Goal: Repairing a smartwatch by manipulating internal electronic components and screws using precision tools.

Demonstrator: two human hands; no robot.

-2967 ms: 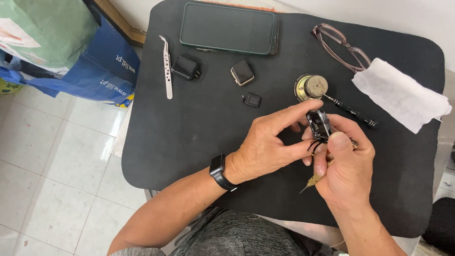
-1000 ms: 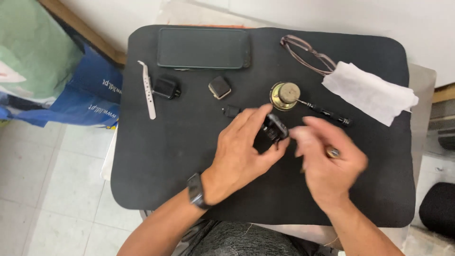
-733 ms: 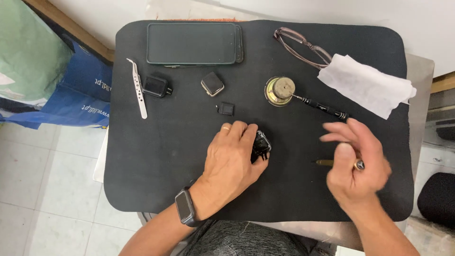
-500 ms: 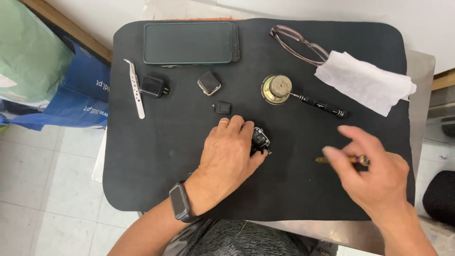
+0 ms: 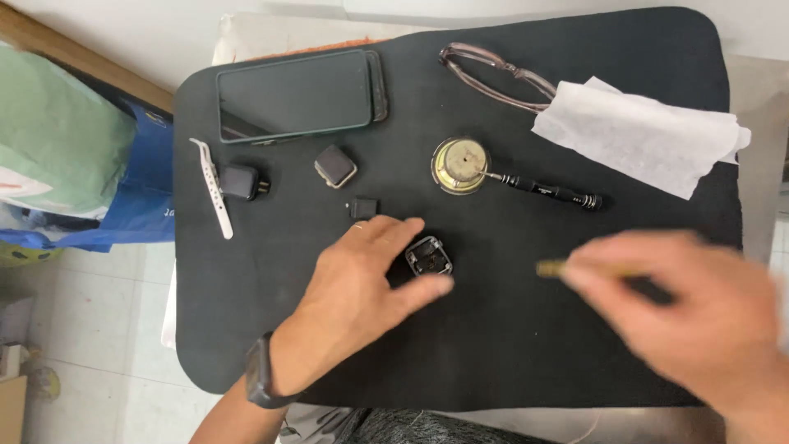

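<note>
- Head view, work surface: black rounded mat (image 5: 246, 329) covering a small table, seen from above, with tiled floor and blue and green bags (image 5: 74, 164) to the person's left.
- Left hand (image 5: 362, 288): palm down on the mat, fingers spread and released, index finger and thumb resting against a small black square watch case (image 5: 429, 256) that lies open side up; a dark wristband (image 5: 261, 380) sits on the wrist.
- Watch case: on the mat near its centre, just below a small black square part (image 5: 363, 208), touching the left fingertips, well apart from the right hand.
- Right hand (image 5: 682, 304): blurred, raised over the right side of the mat, fingers closed around a thin brass-coloured tool (image 5: 552, 268) whose tip points toward the watch case.
- Upper mat: dark smartphone in a green case (image 5: 296, 94), screen up; pinkish-framed eyeglasses (image 5: 493, 78) partly beneath a white tissue sheet (image 5: 641, 136).
- Middle mat: round brass-coloured dish (image 5: 460, 164) touching the tip of a black precision screwdriver (image 5: 551, 191); grey square watch body (image 5: 335, 167) near the phone.
- Left mat: white tweezers (image 5: 214, 201) just beside a black square watch module (image 5: 242, 182).
</note>
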